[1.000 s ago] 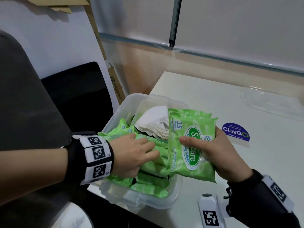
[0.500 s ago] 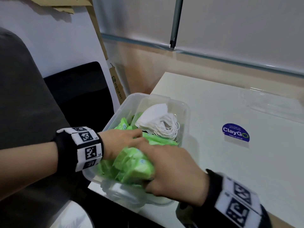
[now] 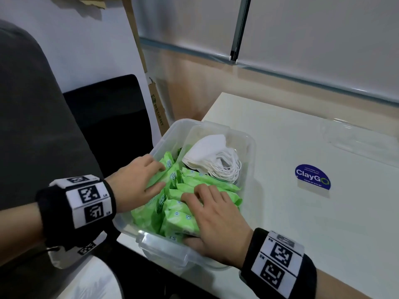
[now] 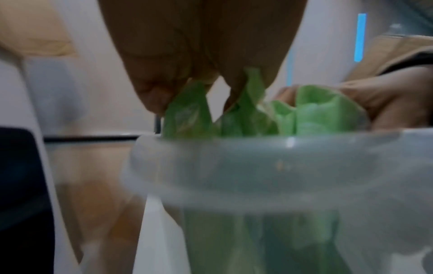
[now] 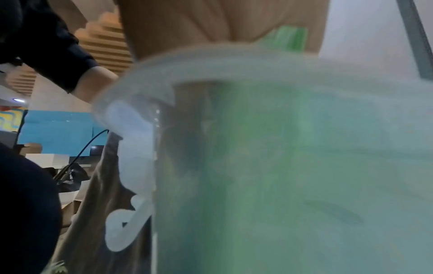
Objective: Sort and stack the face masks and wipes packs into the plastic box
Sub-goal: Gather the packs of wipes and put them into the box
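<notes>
A clear plastic box (image 3: 251, 147) sits on the near left corner of the white table (image 3: 302, 234). Several green wipes packs (image 3: 179, 219) stand on edge in it, filling the near part. A stack of white face masks (image 3: 211, 156) lies at its far end. My left hand (image 3: 159, 179) pinches the top of a pack at the box's left side; the left wrist view shows its fingers (image 4: 152, 100) among the pack tops (image 4: 187, 115). My right hand (image 3: 203, 214) lies over the near packs, fingers curled on top and thumb by the near wall, gripping them.
A clear lid (image 3: 362, 143) lies on the table at the far right. A blue ClayGo sticker (image 3: 312, 176) is stuck to the table right of the box. A black chair (image 3: 103, 126) and leaning cardboard (image 3: 158, 108) stand left of the table.
My right hand carried a bundle of wipes packs from beside the box down into it and now rests on them. The left hand shifted to the far left packs.
</notes>
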A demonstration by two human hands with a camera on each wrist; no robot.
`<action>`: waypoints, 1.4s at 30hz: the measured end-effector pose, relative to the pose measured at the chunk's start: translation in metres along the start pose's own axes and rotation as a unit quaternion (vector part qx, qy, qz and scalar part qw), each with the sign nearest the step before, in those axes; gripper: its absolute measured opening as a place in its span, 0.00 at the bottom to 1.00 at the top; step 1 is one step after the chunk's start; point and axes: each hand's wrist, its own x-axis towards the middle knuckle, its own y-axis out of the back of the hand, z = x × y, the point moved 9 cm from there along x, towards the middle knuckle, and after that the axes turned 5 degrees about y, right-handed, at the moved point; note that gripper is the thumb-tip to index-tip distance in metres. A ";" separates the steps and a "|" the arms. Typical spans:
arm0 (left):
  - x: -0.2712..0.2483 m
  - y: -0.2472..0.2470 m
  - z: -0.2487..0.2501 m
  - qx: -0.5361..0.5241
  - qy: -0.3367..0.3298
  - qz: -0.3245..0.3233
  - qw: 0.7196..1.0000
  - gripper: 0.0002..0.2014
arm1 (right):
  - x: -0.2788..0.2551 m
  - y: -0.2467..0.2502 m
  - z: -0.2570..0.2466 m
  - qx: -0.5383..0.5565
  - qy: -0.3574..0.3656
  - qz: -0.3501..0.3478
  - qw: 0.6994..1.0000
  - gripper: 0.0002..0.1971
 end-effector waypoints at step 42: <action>0.027 -0.010 0.003 0.147 0.089 -0.267 0.948 0.20 | 0.006 -0.022 0.023 0.002 -0.106 -0.144 0.984 0.64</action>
